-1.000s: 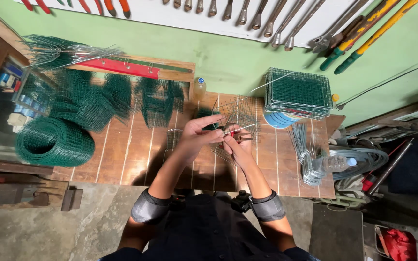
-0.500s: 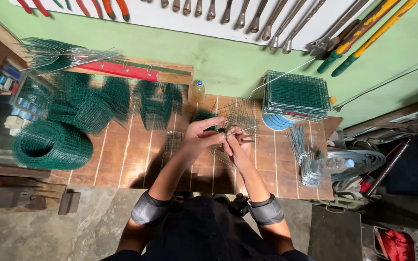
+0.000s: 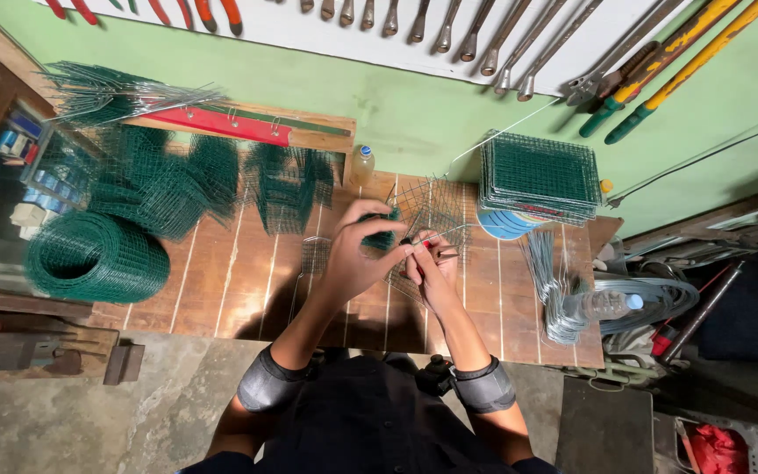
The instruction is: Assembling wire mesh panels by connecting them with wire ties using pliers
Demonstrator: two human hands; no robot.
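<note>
While my left hand [image 3: 357, 254] pinches a small green wire mesh piece [image 3: 385, 239] over the brown wooden tabletop [image 3: 247, 290], my right hand [image 3: 432, 263] closes its grip on a slim red-handled tool [image 3: 429, 247] at the mesh edge, just above a flat grey wire grid panel [image 3: 432, 215]. Judging by the stack of finished green mesh panels [image 3: 541, 175] and the uncut green mesh roll [image 3: 94, 259], I'm midway, with plenty left.
</note>
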